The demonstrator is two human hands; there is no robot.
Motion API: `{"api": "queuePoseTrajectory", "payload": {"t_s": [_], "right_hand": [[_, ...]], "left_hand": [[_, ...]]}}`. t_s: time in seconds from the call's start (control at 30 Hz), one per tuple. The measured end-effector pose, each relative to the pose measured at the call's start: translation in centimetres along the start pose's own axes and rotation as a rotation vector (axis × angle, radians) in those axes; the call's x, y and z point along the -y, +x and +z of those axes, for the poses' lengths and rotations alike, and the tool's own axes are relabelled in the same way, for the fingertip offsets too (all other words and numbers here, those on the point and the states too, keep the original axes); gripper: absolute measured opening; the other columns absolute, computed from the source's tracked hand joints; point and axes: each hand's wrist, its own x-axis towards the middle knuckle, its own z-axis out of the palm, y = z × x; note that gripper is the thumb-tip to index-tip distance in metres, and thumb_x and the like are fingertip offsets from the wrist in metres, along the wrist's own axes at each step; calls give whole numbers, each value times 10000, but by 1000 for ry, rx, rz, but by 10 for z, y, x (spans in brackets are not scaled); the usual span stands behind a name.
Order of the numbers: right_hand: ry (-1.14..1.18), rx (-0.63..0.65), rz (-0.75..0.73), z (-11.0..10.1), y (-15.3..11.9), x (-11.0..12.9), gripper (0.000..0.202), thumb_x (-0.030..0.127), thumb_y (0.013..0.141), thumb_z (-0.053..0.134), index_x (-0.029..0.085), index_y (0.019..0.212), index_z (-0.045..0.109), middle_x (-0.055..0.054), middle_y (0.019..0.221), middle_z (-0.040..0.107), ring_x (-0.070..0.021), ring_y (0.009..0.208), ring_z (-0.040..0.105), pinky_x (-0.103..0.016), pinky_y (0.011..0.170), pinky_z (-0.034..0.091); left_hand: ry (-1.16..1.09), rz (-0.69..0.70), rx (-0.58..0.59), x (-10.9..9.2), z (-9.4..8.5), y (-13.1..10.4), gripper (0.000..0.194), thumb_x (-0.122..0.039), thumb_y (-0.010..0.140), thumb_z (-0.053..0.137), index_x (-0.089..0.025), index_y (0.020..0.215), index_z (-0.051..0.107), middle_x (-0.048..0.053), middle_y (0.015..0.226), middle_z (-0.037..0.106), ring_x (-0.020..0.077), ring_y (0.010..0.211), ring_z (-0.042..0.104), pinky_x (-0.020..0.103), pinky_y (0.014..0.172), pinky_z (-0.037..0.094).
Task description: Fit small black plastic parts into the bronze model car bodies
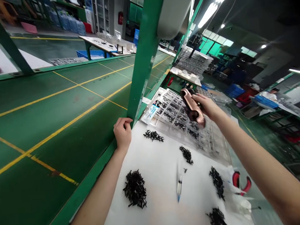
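Two bare forearms come up from the lower edge of the view, one from about seven o'clock, the other from about four o'clock. Neither shows a sleeve, glove, watch, band or ring. The left hand (122,133) has short, plain nails, and its knuckles show. The right hand (207,106) is also uncovered, with short unpainted nails.

We find open white sheet (158,179) between the piles of black parts (135,188), though a syringe (179,188) lies across the middle. The green post (143,59) blocks the left edge, and the compartment tray (180,119) fills the far side.
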Motion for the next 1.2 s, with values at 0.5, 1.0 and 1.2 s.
{"api": "queuePoseTrajectory", "payload": {"t_s": [0.5,1.0,1.2], "right_hand": [[185,202,375,-12,-421,-105,714,710,870,544,283,1442,540,-41,1516,481,-345,1447,370,-511,1192,314],[418,-21,331,-15,-442,-150,737,734,806,616,210,1324,658,-78,1377,619,-352,1195,636,-305,802,606],[526,-76,341,-14,-441,-160,717,723,779,662,211,1281,687,-90,1330,652,-316,1073,706,-290,830,603]], "left_hand": [[90,200,49,-60,-26,3,249,-185,962,383,-161,952,631,57,899,615,227,977,582,391,1009,356],[386,251,865,-167,-4,-121,200,-330,952,647,-132,926,633,26,874,637,195,864,635,411,867,533],[426,266,897,-179,8,-164,257,-329,945,650,-141,1116,613,89,1138,606,254,1067,592,461,931,513]]}}
